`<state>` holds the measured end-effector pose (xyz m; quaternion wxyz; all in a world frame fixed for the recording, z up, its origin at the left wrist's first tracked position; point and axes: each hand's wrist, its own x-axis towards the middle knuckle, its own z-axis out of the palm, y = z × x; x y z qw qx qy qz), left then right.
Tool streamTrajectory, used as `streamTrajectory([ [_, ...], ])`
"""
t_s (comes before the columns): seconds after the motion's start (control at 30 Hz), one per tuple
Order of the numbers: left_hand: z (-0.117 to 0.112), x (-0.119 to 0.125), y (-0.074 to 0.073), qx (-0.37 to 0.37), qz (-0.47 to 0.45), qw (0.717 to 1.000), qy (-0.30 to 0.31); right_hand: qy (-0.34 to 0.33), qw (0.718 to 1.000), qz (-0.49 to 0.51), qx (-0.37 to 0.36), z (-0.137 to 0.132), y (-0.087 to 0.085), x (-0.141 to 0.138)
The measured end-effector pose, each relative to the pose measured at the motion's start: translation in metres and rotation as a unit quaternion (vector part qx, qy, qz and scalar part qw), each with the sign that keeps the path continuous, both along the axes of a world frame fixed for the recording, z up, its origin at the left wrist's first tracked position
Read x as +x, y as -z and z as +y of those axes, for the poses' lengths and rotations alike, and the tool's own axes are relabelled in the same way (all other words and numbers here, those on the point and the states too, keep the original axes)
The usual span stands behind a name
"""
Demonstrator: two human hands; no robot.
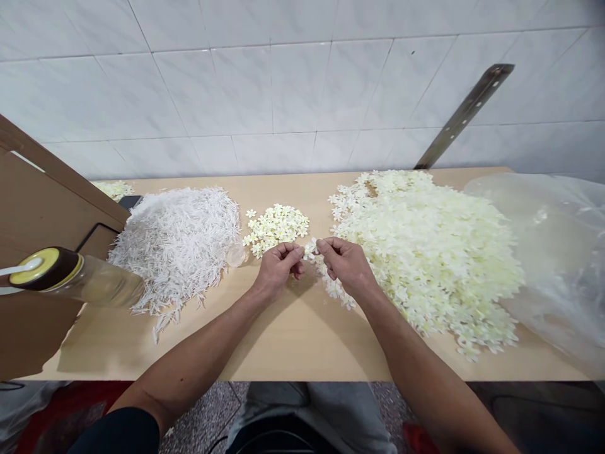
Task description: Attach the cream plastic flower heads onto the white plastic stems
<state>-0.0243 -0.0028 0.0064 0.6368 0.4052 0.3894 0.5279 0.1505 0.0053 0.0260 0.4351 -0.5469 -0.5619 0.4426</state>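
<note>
Between my two hands, a small white artificial flower with a pale yellow-green middle is held above the table. Thumb and fingers of my left hand pinch its left side. From the right, my right hand pinches its other edge. Whether a stem or stamen is also in the fingers is too small to tell. Just beyond my left hand lies a small heap of similar flowers. A far larger heap of pale flower heads spreads to the right, some under my right hand.
On the left is a heap of thin white slivers, with a small clear round dish at its edge. A bottle with a yellow-and-brown lid and a cardboard box stand further left. A plastic bag lies at right.
</note>
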Motion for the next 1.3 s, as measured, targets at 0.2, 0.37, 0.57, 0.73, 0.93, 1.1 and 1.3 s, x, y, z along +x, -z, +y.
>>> streamTrajectory([
  [0.2, 0.003, -0.002, 0.003, -0.018, -0.017, 1.0, -0.013, -0.01, 0.995, 0.101, -0.004, 0.001, -0.009, 0.007],
  [0.37, 0.004, -0.003, 0.004, -0.031, -0.023, 0.999, -0.009, -0.065, 0.986, 0.153, -0.014, 0.002, -0.014, 0.014],
  [0.57, 0.004, -0.004, 0.004, -0.033, -0.015, 0.999, -0.009, -0.063, 0.989, 0.134, -0.02, 0.001, -0.015, 0.014],
  [0.73, 0.005, -0.005, 0.004, -0.033, -0.014, 0.999, -0.006, -0.056, 0.986, 0.151, -0.036, 0.0, -0.016, 0.01],
  [0.93, 0.004, -0.007, 0.005, -0.045, -0.017, 0.999, 0.002, -0.023, 0.991, 0.133, -0.017, -0.001, -0.018, 0.013],
  [1.1, 0.004, -0.006, 0.003, -0.07, -0.052, 0.995, 0.038, -0.031, 0.999, -0.02, 0.025, -0.001, -0.017, 0.022],
  [1.3, 0.004, -0.004, -0.004, -0.131, -0.112, 0.98, 0.096, -0.12, 0.978, -0.162, 0.053, -0.001, -0.017, 0.018],
])
